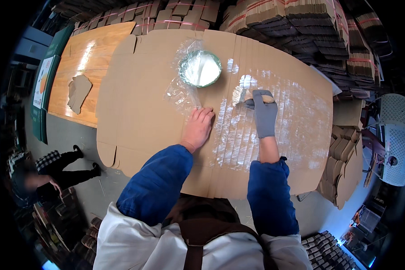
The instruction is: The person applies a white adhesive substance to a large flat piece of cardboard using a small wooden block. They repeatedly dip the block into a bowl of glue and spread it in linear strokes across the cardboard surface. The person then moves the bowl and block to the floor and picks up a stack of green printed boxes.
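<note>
Meanwhile gloved right hand [264,118] grips brush [253,95]; left hand [197,128] flat on cardboard [139,103].

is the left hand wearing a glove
No, the left hand is bare and lies flat on the cardboard sheet, while only the right hand wears a grey glove and holds a brush.

Wooden table [83,54]; flat cardboard sheet [144,103] on it, torn cardboard scrap [78,92] beside

Head cam, fisheye, looks steeply down at cardboard sheet [144,90] from close above; single view
</note>
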The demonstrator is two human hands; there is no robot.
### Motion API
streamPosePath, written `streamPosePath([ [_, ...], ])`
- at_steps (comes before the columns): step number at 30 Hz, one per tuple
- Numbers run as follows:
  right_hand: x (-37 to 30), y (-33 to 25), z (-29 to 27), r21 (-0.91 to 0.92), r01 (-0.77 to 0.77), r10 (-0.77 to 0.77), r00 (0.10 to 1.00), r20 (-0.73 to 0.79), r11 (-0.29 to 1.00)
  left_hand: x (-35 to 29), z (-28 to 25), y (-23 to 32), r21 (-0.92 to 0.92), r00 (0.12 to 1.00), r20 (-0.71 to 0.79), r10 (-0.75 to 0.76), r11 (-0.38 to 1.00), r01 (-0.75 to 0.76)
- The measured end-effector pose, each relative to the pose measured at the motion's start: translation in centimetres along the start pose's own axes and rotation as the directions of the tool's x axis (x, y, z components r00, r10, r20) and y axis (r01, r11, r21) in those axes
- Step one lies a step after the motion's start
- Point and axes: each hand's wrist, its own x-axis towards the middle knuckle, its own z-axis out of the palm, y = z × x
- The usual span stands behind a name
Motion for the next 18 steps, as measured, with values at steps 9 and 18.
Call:
streamPosePath([
  [9,3.9,1.6,3.6,-0.248,0.095,-0.104,0.994,-0.024,0.964,0.1,-0.3,-0.9,-0.026,1.000,0.029,-0.012,1.000,0.013],
  [18,6.2,0.7,4.9,-0.578,0.192,-0.261,0.965,-0.038,0.793,0.2,-0.5,-1.0,-0.027,0.998,0.059,-0.024,0.999,0.026],
])
